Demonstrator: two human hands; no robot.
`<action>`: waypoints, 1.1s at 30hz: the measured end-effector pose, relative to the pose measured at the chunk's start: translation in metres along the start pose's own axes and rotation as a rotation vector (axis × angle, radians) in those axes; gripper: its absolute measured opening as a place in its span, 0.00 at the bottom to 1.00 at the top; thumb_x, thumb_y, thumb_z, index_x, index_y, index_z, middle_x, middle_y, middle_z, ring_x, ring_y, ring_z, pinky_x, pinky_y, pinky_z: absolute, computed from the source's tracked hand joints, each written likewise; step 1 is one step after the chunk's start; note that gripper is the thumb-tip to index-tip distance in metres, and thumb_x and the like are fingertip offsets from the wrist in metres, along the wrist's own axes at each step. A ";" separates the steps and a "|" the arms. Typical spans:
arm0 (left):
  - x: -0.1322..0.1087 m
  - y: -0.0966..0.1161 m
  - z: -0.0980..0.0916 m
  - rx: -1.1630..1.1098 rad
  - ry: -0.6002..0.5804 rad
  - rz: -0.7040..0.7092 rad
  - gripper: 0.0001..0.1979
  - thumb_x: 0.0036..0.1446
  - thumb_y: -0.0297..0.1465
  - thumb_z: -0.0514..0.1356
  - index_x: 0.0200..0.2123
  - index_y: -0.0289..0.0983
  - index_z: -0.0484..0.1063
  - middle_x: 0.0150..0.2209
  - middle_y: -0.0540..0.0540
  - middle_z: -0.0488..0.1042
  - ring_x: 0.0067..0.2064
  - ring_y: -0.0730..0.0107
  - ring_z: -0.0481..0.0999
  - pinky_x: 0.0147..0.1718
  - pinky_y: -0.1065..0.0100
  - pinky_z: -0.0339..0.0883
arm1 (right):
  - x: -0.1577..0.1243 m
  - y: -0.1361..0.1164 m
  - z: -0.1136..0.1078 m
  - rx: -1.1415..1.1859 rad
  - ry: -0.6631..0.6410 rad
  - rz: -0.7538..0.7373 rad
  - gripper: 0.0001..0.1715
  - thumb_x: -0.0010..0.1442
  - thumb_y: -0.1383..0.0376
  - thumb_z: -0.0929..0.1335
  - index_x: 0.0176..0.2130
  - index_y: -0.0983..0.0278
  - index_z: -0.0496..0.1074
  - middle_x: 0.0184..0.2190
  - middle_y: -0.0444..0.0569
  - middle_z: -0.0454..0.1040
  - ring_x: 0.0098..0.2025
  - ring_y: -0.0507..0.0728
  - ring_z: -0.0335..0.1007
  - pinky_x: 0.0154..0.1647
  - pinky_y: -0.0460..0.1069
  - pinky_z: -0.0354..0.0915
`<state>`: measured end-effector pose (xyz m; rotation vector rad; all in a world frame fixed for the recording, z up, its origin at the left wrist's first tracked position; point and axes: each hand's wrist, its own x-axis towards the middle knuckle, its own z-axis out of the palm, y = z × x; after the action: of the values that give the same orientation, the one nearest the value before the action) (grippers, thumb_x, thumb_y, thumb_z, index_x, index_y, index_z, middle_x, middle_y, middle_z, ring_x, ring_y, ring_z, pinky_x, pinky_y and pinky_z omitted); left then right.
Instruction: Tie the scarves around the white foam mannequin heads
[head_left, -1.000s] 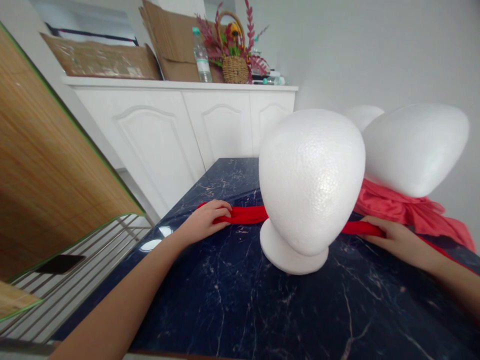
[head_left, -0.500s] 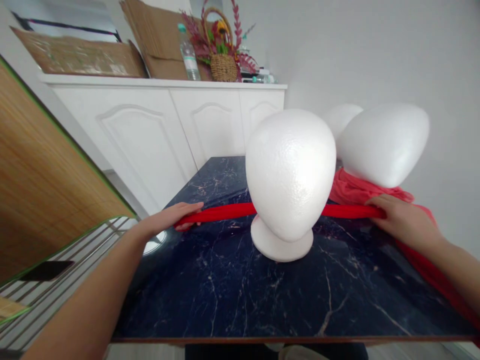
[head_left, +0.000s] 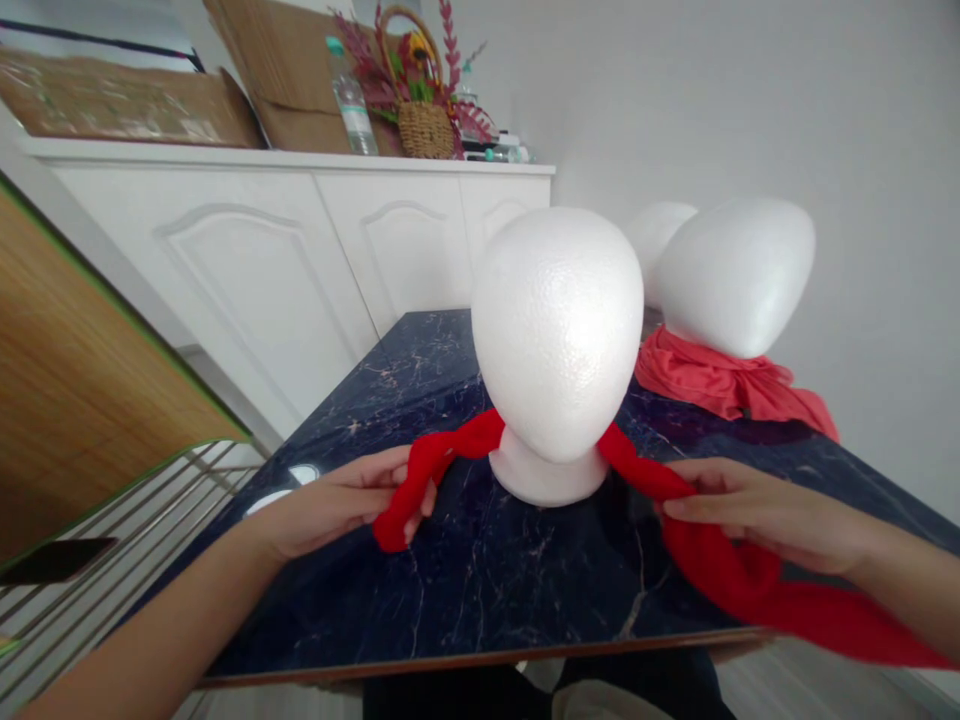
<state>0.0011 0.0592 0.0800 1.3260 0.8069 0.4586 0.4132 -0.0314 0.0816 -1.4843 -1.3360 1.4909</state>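
A white foam mannequin head [head_left: 556,335] stands upright on its round base on the dark table. Behind its neck runs a red scarf [head_left: 469,438], coming forward on both sides. On the left, my left hand [head_left: 386,495] is closed around the scarf's short end. My right hand [head_left: 720,500] pinches the scarf on the other side, where its longer part loops down and trails to the right past the table edge. The stretch of scarf behind the neck is hidden by the head.
Another foam head [head_left: 739,275] with a coral scarf [head_left: 720,375] round its base stands at the back right, and a further white head [head_left: 660,235] shows behind. A white cabinet [head_left: 247,260] carries cardboard, a bottle [head_left: 352,105] and a flower basket [head_left: 425,130]. Left is a wire rack [head_left: 142,530].
Both hands have come nearer to me and inward, bringing the scarf from a straight line behind the head to a curve around the neck. The camera view has shifted slightly.
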 end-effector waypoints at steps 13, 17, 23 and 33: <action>0.037 -0.006 0.097 0.049 0.020 0.208 0.23 0.48 0.23 0.66 0.50 0.36 0.72 0.46 0.43 0.78 0.46 0.63 0.77 0.46 0.66 0.71 | 0.031 -0.017 0.126 0.857 -0.096 0.050 0.08 0.58 0.73 0.71 0.41 0.70 0.74 0.39 0.54 0.80 0.38 0.54 0.79 0.41 0.47 0.76; 0.037 -0.010 0.107 0.288 0.160 0.240 0.19 0.48 0.25 0.62 0.46 0.37 0.70 0.39 0.47 0.78 0.38 0.65 0.77 0.37 0.67 0.70 | 0.034 -0.018 0.137 0.922 -0.135 -0.094 0.10 0.58 0.69 0.72 0.42 0.70 0.75 0.42 0.55 0.80 0.42 0.56 0.78 0.46 0.48 0.74; 0.036 -0.002 0.118 0.893 0.431 0.319 0.06 0.46 0.22 0.56 0.30 0.36 0.69 0.33 0.49 0.75 0.34 0.68 0.72 0.34 0.68 0.61 | 0.035 -0.007 0.143 0.753 -0.220 -0.151 0.21 0.48 0.66 0.77 0.42 0.69 0.75 0.41 0.54 0.80 0.41 0.58 0.78 0.49 0.52 0.72; 0.029 0.014 0.088 0.046 0.319 0.161 0.13 0.54 0.29 0.61 0.45 0.36 0.74 0.39 0.46 0.78 0.38 0.66 0.77 0.39 0.68 0.71 | 0.042 0.000 0.086 0.243 -0.109 -0.078 0.14 0.41 0.71 0.70 0.33 0.67 0.73 0.30 0.45 0.77 0.30 0.51 0.73 0.35 0.46 0.69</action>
<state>0.0871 0.0241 0.0897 1.3858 0.9806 0.7973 0.3236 -0.0102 0.0551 -1.1998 -1.2110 1.6388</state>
